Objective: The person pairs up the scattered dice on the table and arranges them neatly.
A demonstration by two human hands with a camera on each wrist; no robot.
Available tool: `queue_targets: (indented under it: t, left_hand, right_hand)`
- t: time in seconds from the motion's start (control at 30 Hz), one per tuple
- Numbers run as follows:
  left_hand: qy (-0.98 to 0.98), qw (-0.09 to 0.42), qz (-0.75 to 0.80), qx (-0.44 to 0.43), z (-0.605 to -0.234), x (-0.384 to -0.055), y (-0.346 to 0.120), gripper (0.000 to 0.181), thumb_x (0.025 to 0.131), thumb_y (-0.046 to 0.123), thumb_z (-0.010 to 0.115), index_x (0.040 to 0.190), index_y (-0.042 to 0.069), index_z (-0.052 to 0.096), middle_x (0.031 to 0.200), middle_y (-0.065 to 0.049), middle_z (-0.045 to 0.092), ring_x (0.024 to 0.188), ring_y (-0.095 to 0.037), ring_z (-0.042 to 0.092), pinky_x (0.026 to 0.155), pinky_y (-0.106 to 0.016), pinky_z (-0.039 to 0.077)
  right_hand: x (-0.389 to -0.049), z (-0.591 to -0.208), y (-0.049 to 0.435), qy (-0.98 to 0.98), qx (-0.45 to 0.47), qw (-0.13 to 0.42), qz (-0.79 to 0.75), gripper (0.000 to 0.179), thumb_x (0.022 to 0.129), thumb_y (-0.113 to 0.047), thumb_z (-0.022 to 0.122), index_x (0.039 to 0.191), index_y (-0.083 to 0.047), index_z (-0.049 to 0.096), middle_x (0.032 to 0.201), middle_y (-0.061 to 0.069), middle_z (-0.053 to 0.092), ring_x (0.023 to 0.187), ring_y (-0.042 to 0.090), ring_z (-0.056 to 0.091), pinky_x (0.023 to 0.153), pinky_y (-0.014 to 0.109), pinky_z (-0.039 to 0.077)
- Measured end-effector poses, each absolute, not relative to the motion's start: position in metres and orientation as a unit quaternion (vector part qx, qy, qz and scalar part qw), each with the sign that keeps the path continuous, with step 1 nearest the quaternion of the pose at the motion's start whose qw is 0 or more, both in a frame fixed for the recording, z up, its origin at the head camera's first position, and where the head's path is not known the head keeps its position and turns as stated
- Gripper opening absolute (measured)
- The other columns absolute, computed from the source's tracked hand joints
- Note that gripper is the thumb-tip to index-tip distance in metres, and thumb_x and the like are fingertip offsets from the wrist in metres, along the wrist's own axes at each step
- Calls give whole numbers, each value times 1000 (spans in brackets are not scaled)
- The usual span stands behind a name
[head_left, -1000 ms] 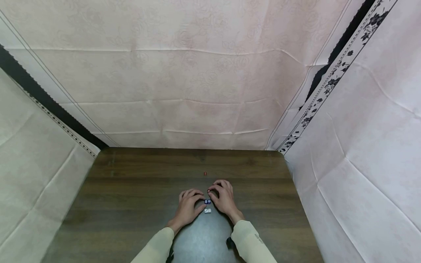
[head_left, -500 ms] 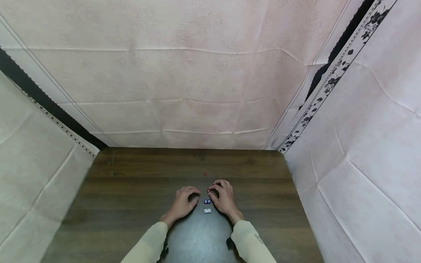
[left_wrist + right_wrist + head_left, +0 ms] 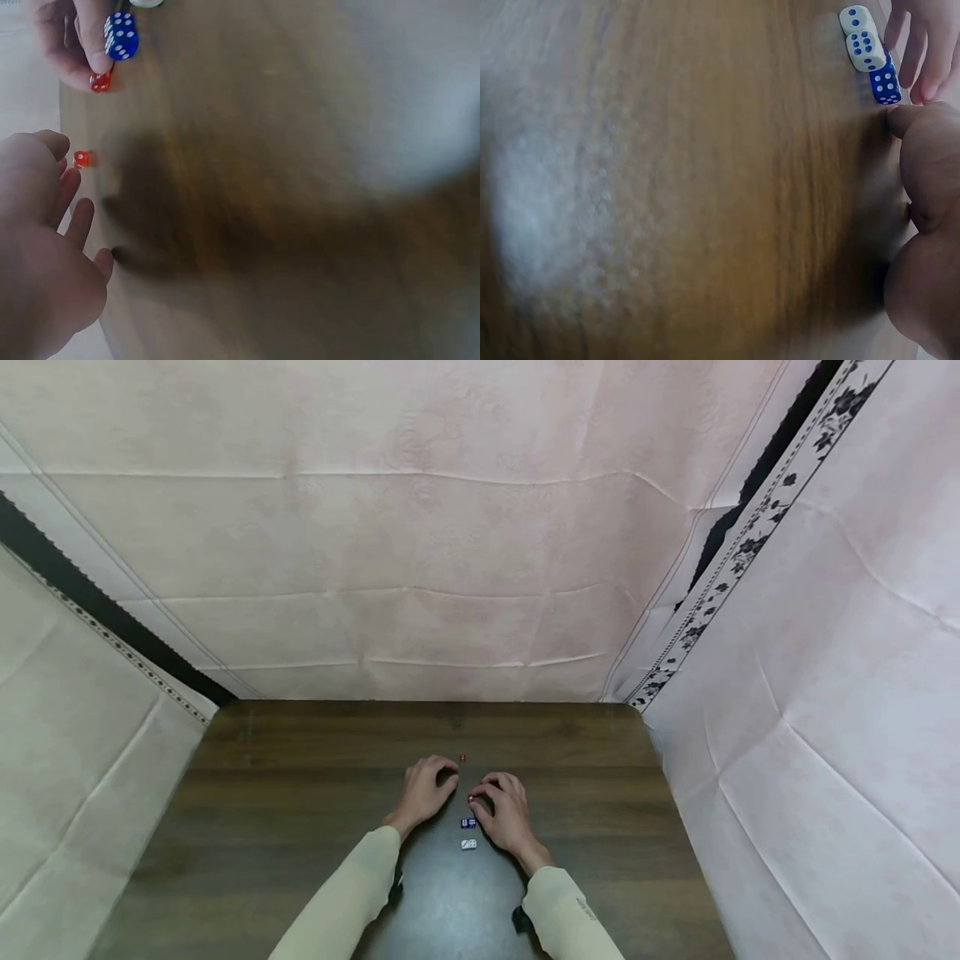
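In the head view my right hand [image 3: 504, 814] rests low over the table, pinching a red die [image 3: 471, 797] between thumb and index finger. That die shows at its fingertips in the left wrist view too. My left hand [image 3: 426, 789] holds nothing; its thumb and index finger are apart and curve toward a second red die [image 3: 462, 757] farther back. The left wrist view puts this red die [image 3: 82, 159] just past the left fingers. Below the right hand's fingertips two blue dice [image 3: 468, 823] sit side by side, and nearer me lie two white dice [image 3: 468, 844] with blue pips.
The brown wooden table [image 3: 300, 860] has rounded far corners. Pale cloth [image 3: 450, 543] hangs behind its far edge, with more cloth along the left and right sides. A bright reflection lies on the tabletop between the forearms.
My left hand has drawn away from beside the blue dice, then moved forward to the far red die. The right hand stays in place with its red die. The head view has shifted slightly.
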State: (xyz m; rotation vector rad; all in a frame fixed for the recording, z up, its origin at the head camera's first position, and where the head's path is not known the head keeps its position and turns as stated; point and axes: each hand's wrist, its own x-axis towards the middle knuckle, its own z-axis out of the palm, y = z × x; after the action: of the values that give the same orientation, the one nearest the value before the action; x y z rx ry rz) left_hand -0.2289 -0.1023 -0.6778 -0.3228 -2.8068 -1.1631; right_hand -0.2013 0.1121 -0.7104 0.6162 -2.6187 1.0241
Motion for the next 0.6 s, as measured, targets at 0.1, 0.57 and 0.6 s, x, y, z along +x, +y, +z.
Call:
queue_targets:
  t: [0.1,0.57,0.6]
  left_hand:
    - [-922,41,-374,-93,-679,-239,-99,20,107,19,79,125,11,82,133,-14,80,126,-39,73,115,-67,49]
    - [-956,34,-283,-72,-678,-261,-84,26,106,27,82,129,15,81,134,-11,78,124,-37,69,107,-63,49]
    - [-958,32,-276,-70,-678,-262,-83,25,106,28,81,128,16,81,133,-11,78,124,-37,69,107,-63,49]
  right_hand:
    - [-201,-712,112,-903,212,136,349,9,99,-15,89,106,-17,84,127,10,72,128,35,61,114,66,45]
    - [-201,-708,112,-906,206,116,352,9,99,-16,89,107,-16,85,129,13,73,131,39,61,119,67,43]
    - [-201,-708,112,-906,206,117,351,9,98,-16,89,107,-16,85,128,13,73,130,39,62,119,67,43]
